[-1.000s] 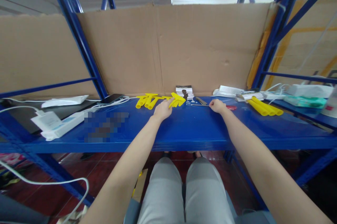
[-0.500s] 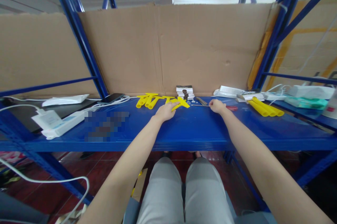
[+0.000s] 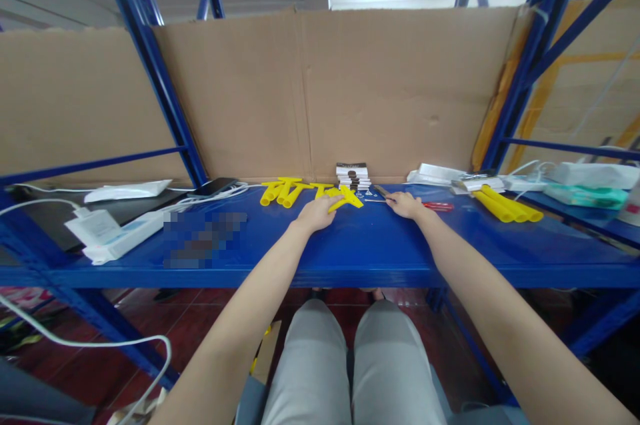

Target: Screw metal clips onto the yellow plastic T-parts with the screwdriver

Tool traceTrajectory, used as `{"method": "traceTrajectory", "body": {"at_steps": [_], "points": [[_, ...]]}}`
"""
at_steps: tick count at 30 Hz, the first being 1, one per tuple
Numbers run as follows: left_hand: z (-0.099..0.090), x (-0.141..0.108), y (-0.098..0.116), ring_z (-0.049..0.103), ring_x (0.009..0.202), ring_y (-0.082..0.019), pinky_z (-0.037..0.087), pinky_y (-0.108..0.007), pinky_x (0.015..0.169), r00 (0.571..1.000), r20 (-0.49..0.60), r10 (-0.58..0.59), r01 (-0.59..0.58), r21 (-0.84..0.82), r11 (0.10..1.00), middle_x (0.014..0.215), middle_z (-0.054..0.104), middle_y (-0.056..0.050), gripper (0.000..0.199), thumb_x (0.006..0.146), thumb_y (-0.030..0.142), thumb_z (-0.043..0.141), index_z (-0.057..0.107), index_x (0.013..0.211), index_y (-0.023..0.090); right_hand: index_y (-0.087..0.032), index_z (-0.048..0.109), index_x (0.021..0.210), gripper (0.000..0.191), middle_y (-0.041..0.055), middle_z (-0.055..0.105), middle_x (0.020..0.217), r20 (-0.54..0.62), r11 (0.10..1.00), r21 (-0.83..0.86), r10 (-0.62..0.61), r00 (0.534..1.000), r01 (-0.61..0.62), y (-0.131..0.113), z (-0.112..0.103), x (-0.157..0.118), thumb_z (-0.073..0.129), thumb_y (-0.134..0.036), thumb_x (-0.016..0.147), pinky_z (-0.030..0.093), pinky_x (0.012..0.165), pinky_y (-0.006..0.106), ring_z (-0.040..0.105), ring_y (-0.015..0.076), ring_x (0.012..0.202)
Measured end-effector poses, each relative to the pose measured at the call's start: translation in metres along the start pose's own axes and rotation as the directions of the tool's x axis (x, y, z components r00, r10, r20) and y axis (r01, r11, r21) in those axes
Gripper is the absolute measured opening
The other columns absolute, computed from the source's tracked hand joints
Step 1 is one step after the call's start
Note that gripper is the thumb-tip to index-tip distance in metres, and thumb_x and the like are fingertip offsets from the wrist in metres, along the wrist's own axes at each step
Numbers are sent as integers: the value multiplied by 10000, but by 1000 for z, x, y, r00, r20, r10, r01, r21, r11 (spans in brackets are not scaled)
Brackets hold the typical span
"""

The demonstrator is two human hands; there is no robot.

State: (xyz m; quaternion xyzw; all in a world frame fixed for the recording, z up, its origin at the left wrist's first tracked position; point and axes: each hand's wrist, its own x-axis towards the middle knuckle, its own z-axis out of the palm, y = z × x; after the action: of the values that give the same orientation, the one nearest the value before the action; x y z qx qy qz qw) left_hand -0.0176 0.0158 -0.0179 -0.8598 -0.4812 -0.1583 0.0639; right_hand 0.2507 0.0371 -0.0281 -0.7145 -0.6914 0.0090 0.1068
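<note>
The left hand (image 3: 316, 214) clamps its fingers on 1 yellow, T-shaped, plastic-looking piece (image 3: 352, 196), likely light, stiff, best held by its stem; whether the right hand (image 3: 404, 205) grips is unclear.

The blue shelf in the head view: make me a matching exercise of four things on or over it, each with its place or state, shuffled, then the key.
1. Left hand
2. White power strip
3. Black-and-white stack
4. Three yellow tubes

A. Just in front of the cardboard sheet
B. Well to the right of the right hand
C. Holding a yellow T-shaped piece
D. Near the shelf's left end

Pairs: 1-C, 2-D, 3-A, 4-B.
</note>
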Motion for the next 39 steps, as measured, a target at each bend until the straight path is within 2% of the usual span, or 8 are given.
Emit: {"method": "traceTrajectory", "body": {"at_steps": [7, 19, 24, 33, 39], "points": [[-1, -2, 3, 520, 1253, -243, 459, -369, 1008, 1000, -3, -14, 14, -1, 1000, 1399, 535, -28, 511, 891, 210, 467, 473, 1397, 275, -341, 537, 1339, 444, 54, 470, 1451, 1, 1000, -12, -10, 1000, 10, -1, -1, 0, 317, -363, 954, 310, 1014, 642, 411, 331, 1309], [-1, -3, 4, 479, 1296, -250, 436, -380, 1039, 1000, -11, -10, 10, -12, 1000, 1403, 531, -29, 505, 892, 215, 483, 480, 1393, 281, -284, 550, 1328, 426, 110, 537, 1380, -30, 1000, 25, -9, 1000, 10, -2, 2, 3, 379, -326, 940, 352, 1002, 592, 477, 321, 1265], [-1, -3, 4, 513, 1260, -243, 445, -377, 1025, 1000, -1, -1, 1, -11, 1000, 1394, 539, -45, 503, 902, 225, 464, 466, 1403, 276, -242, 542, 1326, 423, 129, 572, 1338, -51, 999, 51, -10, 999, 12, -2, 2, 3, 370, -279, 941, 364, 996, 573, 502, 313, 1248], [-3, -4, 5, 535, 1232, -242, 459, -364, 998, 1000, 6, 7, -7, 4, 1000, 1369, 558, -63, 508, 896, 224, 459, 465, 1403, 268, -143, 546, 1302, 417, 182, 569, 1322, -78, 997, 58, 49, 996, -45, -2, -1, 4, 364, -194, 931, 428, 973, 410, 528, 286, 1229], [-2, -4, 5, 528, 1242, -241, 443, -362, 1016, 1000, -3, 3, -3, -7, 1000, 1376, 551, -64, 498, 894, 224, 464, 482, 1389, 272, -125, 614, 1244, 412, 162, 642, 1233, -144, 993, 112, 61, 988, -45, 3, -1, 9, 383, -123, 903, 431, 950, 285, 589, 240, 1163]]}}
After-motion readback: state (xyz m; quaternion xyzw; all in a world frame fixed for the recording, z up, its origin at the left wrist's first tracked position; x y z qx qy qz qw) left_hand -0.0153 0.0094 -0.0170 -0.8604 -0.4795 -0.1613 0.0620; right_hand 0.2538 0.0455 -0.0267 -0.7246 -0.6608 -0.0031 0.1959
